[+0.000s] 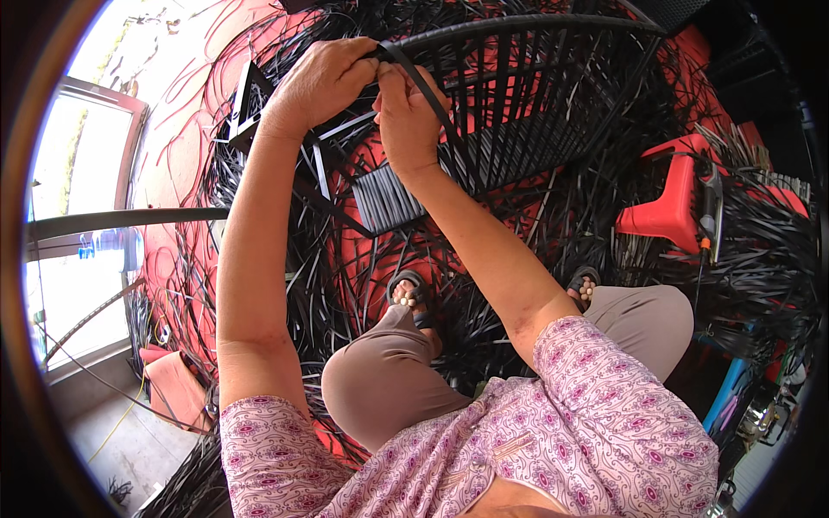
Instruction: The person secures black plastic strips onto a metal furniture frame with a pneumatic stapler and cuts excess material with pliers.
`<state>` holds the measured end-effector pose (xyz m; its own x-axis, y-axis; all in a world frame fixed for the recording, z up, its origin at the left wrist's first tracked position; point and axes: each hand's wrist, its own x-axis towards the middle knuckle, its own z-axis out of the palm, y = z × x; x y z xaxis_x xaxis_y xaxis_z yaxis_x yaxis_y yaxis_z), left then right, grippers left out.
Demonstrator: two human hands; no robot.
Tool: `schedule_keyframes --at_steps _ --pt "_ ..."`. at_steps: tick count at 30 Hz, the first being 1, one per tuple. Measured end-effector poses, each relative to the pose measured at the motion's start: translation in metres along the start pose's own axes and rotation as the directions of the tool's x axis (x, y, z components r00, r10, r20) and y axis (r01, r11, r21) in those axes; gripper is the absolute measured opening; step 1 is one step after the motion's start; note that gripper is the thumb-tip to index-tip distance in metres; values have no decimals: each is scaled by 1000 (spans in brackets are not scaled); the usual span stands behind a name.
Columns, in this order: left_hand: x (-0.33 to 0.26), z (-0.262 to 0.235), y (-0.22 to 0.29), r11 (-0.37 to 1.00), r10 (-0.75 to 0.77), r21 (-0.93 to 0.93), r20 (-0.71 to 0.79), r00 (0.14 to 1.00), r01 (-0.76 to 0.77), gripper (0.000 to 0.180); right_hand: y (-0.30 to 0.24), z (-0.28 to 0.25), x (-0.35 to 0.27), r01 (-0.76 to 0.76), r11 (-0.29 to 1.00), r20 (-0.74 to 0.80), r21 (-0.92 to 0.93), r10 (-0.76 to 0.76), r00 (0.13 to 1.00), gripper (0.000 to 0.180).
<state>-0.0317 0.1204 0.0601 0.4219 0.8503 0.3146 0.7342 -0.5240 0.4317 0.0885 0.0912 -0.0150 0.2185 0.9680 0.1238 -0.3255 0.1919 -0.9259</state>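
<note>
The red floor is strewn with loose black strips; a red plastic stool and the woven black frame stand on it.

Bright daylight from window at left — blown-out glare; sharp centre, fisheye bending, dark rim.

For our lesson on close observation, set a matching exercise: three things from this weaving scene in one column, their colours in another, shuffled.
Things:
1. strip pinched by both hands
2. plastic stool
3. blouse

Colours:
A. pink patterned
B. black
C. red

Pairs: 1-B, 2-C, 3-A
</note>
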Motion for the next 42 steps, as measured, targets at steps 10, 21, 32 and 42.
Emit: schedule_keyframes --at_steps 10,21,32,42 --pt "-3 3 -5 997 7 73 3 1000 -8 29 8 -8 -11 52 998 86 -24 -50 995 26" --pt "-1 16 -7 982 -112 156 32 993 106 24 -40 -148 -98 145 816 456 -559 156 876 64" --pt "-18 25 -57 989 -98 108 -17 995 100 43 -240 -542 47 -289 -22 -286 -957 -95 954 62" --pt "0 5 14 991 -68 125 104 992 55 30 -159 -735 128 -224 -415 -252 -882 14 968 74"
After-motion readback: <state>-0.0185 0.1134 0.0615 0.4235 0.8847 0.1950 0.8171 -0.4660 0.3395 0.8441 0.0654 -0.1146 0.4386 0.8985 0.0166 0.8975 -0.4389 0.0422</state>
